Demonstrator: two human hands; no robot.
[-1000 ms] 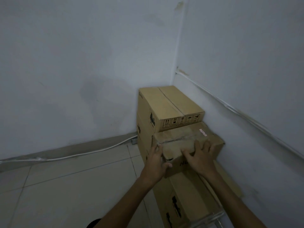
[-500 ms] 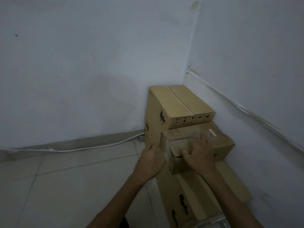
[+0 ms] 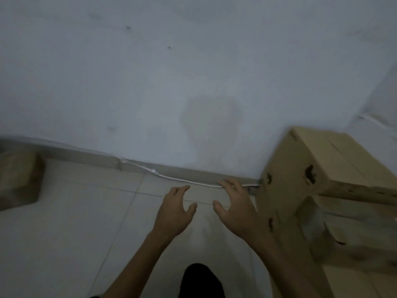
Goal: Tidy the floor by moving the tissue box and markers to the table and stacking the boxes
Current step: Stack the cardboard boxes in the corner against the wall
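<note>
Two bare hands in the head view, both empty: left hand (image 3: 175, 214) and right hand (image 3: 235, 209) are held side by side above the pale tiled floor (image 3: 75, 233), fingers spread and slightly curled, thumbs pointing toward each other with a small gap between, touching nothing. Stack of brown cardboard boxes (image 3: 318, 201) stands at the right edge against the white wall (image 3: 171, 82); at least three boxes can be made out, the exact count blurred. The stack lies just to the right of the right hand, apart from it. One further brown cardboard box (image 3: 18, 179), blurred, sits on the floor at the far left by the wall, well apart from both hands. One white cable (image 3: 182, 179) runs along the grey skirting behind the fingertips. One dark shape (image 3: 200, 280) shows at the bottom edge between the forearms; identity unclear.
</note>
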